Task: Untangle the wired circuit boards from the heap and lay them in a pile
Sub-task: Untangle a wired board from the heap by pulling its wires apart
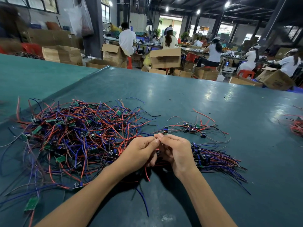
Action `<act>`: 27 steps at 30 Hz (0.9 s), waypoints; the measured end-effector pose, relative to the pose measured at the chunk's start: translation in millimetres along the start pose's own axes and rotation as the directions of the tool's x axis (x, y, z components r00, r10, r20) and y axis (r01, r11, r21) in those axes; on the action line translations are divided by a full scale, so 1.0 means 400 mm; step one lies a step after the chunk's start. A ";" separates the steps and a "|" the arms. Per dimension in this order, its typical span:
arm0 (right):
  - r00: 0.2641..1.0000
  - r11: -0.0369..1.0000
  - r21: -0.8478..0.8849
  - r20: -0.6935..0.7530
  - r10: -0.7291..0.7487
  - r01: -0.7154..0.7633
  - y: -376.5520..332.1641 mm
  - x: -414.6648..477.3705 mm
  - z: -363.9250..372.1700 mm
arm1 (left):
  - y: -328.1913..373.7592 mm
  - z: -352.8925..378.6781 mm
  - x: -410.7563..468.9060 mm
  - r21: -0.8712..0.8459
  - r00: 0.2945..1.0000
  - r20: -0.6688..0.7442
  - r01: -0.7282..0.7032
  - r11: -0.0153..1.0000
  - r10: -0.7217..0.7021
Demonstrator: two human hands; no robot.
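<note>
A big tangled heap [78, 136] of small green circuit boards with red, blue and black wires covers the left of the dark green table [213, 104]. My left hand [141, 151] and my right hand [175, 149] meet above the table's middle. My right hand pinches a small wired circuit board [165, 130] that stands up above its fingertips. My left hand pinches wires that hang down from between both hands. A sorted pile [211, 159] of boards with wires laid side by side lies just right of my right hand. A small loose cluster [191, 128] of boards lies beyond the hands.
One loose green board [31, 204] lies at the near left. More red wires [296, 126] sit at the table's right edge. Beyond the far edge stand cardboard boxes [165, 58] and several seated people at other benches.
</note>
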State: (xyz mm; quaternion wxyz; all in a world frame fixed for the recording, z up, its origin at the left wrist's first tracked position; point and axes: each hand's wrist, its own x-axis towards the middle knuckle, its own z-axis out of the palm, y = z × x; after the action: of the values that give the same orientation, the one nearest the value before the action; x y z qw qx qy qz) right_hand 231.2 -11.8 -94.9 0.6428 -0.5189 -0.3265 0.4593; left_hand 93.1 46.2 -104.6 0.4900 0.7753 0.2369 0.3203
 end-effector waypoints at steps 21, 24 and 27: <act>0.978 0.994 0.062 -0.193 -0.075 0.088 -0.005 0.014 -0.012 | 0.077 0.033 -0.047 0.450 0.856 0.323 -0.514 0.730 0.404; 0.965 0.988 0.083 -0.238 -0.107 0.130 -0.012 0.014 -0.011 | 0.076 0.034 -0.046 0.463 0.838 0.351 -0.544 0.700 0.418; 0.958 0.980 0.104 -0.251 -0.142 0.172 -0.017 0.010 -0.019 | 0.068 0.039 -0.049 0.509 0.807 0.360 -0.591 0.626 0.469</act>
State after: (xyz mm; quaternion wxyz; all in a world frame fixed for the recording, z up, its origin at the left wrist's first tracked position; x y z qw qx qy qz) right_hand 241.2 -11.0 -90.5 0.7434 -0.5023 -0.2566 0.3595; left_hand 92.4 12.4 -90.0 0.1227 0.9508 0.0370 0.2820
